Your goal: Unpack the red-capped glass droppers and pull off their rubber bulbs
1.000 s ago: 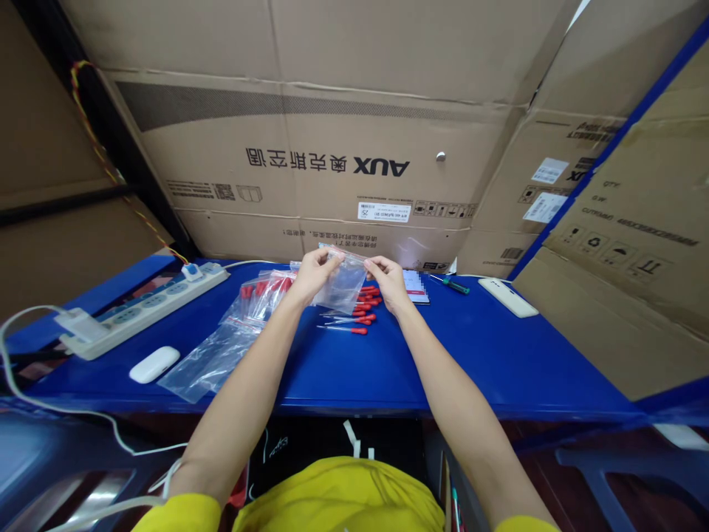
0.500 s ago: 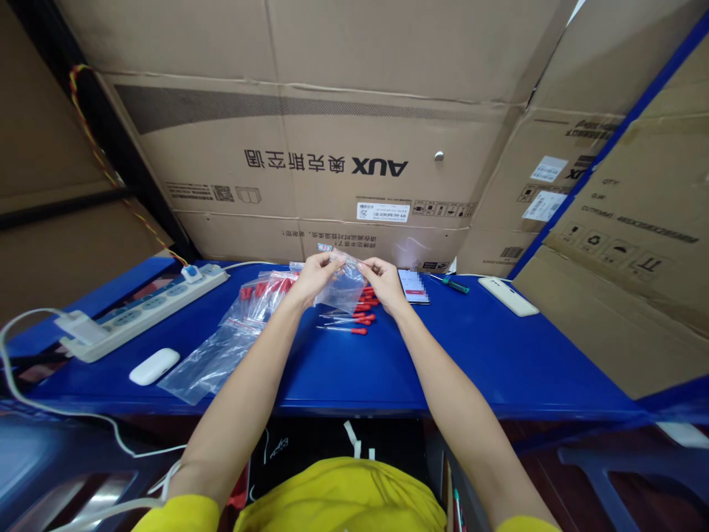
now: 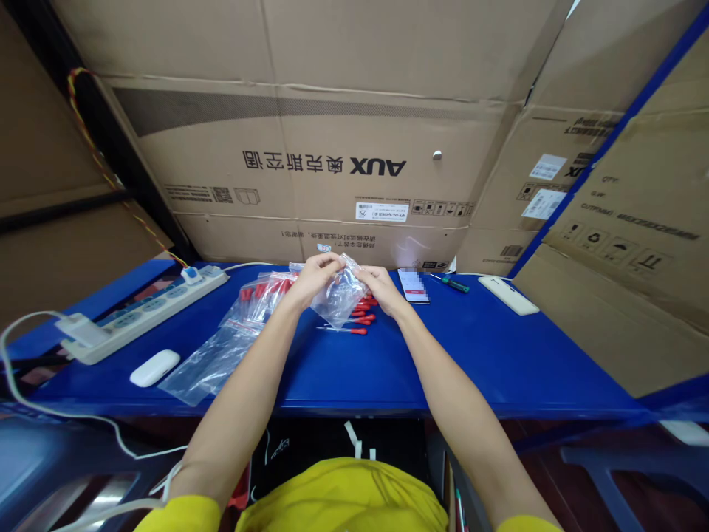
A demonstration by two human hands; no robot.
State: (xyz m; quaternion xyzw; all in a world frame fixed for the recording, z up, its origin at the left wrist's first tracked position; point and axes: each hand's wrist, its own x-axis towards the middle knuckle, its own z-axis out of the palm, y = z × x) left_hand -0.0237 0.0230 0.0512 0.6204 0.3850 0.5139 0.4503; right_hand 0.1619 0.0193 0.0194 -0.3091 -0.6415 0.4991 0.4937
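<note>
Both hands are up over the counter (image 3: 498,355), mid-rear. L hand (image 3: 315,277) + R hand (image 3: 379,284) each have a pinch grip closed on the top edge of one small clear zip bag (image 3: 340,297), held just above the loose red-handled screwdrivers (image 3: 360,320). Bag looks empty, can't confirm. My est: partway thru. The filled bags (image 3: 260,294) w/ red handles inside, just left of L hand, look done. Loose drivers aren't bagged yet. Flat empty bags (image 3: 210,360) lie front-left. Seal open or shut: can't tell.
</note>
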